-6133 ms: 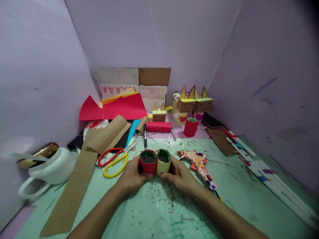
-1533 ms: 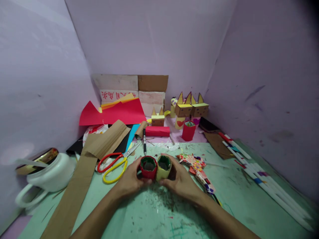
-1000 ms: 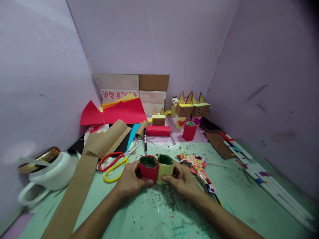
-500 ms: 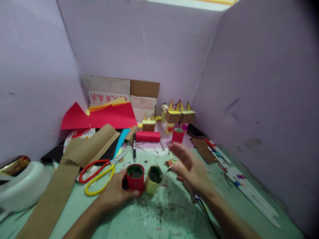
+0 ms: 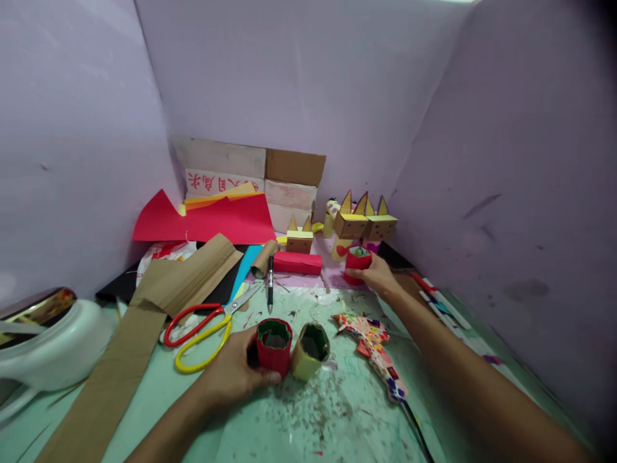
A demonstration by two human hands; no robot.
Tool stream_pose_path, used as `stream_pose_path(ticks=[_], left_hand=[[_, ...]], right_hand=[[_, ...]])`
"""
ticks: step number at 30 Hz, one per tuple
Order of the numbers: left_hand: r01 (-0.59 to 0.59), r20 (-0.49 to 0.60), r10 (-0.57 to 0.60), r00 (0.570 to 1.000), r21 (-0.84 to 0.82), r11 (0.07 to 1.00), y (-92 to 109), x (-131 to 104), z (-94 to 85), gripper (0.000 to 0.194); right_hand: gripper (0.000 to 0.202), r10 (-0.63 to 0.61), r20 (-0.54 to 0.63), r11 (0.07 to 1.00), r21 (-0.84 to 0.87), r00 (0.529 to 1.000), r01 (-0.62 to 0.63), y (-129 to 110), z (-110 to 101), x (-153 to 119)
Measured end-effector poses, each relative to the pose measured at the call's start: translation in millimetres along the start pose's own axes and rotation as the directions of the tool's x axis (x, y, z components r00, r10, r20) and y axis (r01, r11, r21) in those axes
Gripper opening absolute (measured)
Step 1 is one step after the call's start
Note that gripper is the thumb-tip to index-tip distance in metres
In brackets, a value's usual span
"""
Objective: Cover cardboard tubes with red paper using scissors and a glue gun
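My left hand [image 5: 237,368] is wrapped round a red paper tube [image 5: 274,352] that stands upright, dark green inside. Close beside it on the right stands a pale yellow paper tube [image 5: 308,360], also green inside and touched by neither hand. Farther back, my right hand [image 5: 378,275] has its fingers round another short red paper tube [image 5: 357,262], with something pale green and white in its top. A colourful patterned glue gun [image 5: 369,341] with a black cord lies on the table below my right forearm.
Scissors [image 5: 207,334] with red and yellow handles lie at left, by brown cardboard [image 5: 116,341]. A pen [image 5: 270,286] and a red roll [image 5: 297,263] lie behind the tubes. Cat-eared boxes [image 5: 351,225] stand at the back. Markers [image 5: 443,305] lie right; a white pot [image 5: 62,350] is far left.
My right hand has reached forward from above the glue gun and closed round the back red tube. My left hand still holds its red tube. The view has shifted slightly.
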State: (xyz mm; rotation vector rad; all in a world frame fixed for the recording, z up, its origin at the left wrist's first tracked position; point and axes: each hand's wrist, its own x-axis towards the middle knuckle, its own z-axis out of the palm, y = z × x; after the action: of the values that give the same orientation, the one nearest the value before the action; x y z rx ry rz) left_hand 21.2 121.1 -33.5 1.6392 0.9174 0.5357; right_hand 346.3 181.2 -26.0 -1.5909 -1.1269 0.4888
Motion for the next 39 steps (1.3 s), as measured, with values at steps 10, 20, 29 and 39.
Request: stream_pose_path(ticks=[10, 20, 29, 39], left_hand=[[-0.042, -0.008, 0.043, 0.999, 0.040, 0.998, 6.8, -3.5, -1.1, 0.023], [-0.066, -0.011, 0.068, 0.998, 0.138, 0.988, 9.0, -1.9, -0.8, 0.025], [-0.052, 0.002, 0.053, 0.999, 0.189, 0.981, 10.8, -3.2, 1.0, 0.026], [-0.019, -0.022, 0.024, 0.999, 0.208, 0.978, 14.1, -1.7, 1.5, 0.026]], right_hand=[[0.052, -0.011, 0.177, 0.997, 0.078, 0.984, -0.003, -54.7, -20.3, -189.6], [0.042, -0.136, 0.307, 0.985, 0.145, 0.942, 0.095, -39.5, 19.8, -201.5], [0.041, -0.066, 0.327, 0.929, 0.364, 0.943, -0.061, -38.0, 29.0, -200.1], [0.053, -0.065, 0.325, 0.920, 0.386, 0.943, -0.070, -24.9, 32.4, -205.2]])
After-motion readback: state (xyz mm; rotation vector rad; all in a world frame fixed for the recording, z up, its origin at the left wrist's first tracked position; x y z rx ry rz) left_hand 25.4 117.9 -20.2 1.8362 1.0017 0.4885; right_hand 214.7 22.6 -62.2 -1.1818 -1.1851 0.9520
